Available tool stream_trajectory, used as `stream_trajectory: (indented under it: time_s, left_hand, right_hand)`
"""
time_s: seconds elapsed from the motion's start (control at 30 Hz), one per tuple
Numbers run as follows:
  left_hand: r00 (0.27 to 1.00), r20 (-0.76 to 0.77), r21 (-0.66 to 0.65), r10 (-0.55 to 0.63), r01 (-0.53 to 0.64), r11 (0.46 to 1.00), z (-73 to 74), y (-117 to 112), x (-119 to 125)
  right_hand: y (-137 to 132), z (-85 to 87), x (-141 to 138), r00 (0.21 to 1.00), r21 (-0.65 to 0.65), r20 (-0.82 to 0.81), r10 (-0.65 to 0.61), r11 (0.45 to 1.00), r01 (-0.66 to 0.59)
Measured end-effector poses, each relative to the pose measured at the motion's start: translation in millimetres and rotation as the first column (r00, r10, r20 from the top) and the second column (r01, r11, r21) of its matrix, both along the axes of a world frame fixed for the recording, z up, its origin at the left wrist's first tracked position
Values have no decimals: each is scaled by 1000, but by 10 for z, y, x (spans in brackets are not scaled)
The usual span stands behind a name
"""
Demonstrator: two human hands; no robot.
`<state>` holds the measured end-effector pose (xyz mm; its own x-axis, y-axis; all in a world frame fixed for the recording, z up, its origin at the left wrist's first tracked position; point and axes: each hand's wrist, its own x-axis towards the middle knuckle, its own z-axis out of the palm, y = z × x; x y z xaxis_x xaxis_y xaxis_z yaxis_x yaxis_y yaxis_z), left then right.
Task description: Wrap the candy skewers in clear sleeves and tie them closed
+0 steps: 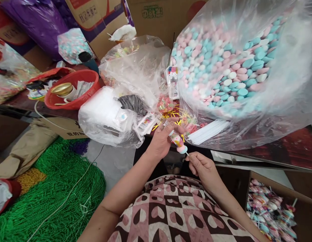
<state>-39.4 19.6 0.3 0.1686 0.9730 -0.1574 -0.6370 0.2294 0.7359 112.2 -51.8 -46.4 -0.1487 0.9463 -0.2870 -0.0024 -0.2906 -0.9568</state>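
Observation:
Between my two hands is a lollipop (181,149) of pink and blue marshmallow-like pieces on a thin white stick, its upper part inside a small printed wrapper (176,139). My left hand (162,138) has its fingers curled round the wrapper end. My right hand (200,164) pinches the stick from below. Just beyond my fingers lie yellow twist ties (171,114) and small red and pink candies (189,126). A bundle of white sticks (208,131) rests at the right of my hands.
A large clear bag (236,77) of pink, blue and white candies fills the table's right. Printed cards (147,123), a white plastic bag (97,114) and a red basket (91,84) stand left. Below right, a carton (279,186) holds wrapped lollipops; green cord (70,188) covers the lower left.

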Motion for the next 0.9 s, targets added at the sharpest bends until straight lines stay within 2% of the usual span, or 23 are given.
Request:
stream_trajectory:
  time_s: [0.13, 0.33, 0.43, 0.53, 0.57, 0.63, 0.7, 0.77, 0.83, 0.9]
  left_hand:
    - [999, -32, -37, -11, 10, 999, -47, -36, 83]
    - [1000, 14, -93, -6, 7, 996, -115, -81, 104]
    - [999, 33, -88, 24, -21, 996, -114, -47, 75]
    - [1000, 24, -59, -10, 11, 998, -135, -51, 93]
    - [999, 24, -44, -29, 30, 999, -147, -62, 103]
    - [997, 41, -16, -73, 73, 997, -171, -82, 113]
    - [989, 69, 13, -130, 130, 991, -179, -87, 90]
    - [981, 103, 47, -165, 161, 986, -162, -70, 35]
    - [980, 120, 72, -162, 154, 986, -123, -37, -33]
    - [985, 111, 64, -129, 122, 990, -77, 0, -81]
  right_hand:
    - [30, 3, -32, 999, 9, -6, -33, 999, 33]
    - [52, -15, -41, 998, 29, -7, -60, 998, 60]
    - [41, -19, -24, 994, 104, 73, -76, 992, 68]
    - [31, -29, -12, 981, 148, 144, -133, 983, 111]
    - [28, -32, -11, 985, 111, 109, -137, 986, 125]
    - [20, -31, -14, 992, -46, -77, -99, 994, 95]
    - [12, -22, -22, 945, -207, -321, -53, 978, -16]
    - [5, -10, -30, 882, -272, -470, -28, 955, -115]
    - [3, -3, -31, 869, -274, -494, -12, 951, -143]
    - [4, -5, -26, 900, -254, -437, 13, 957, -137]
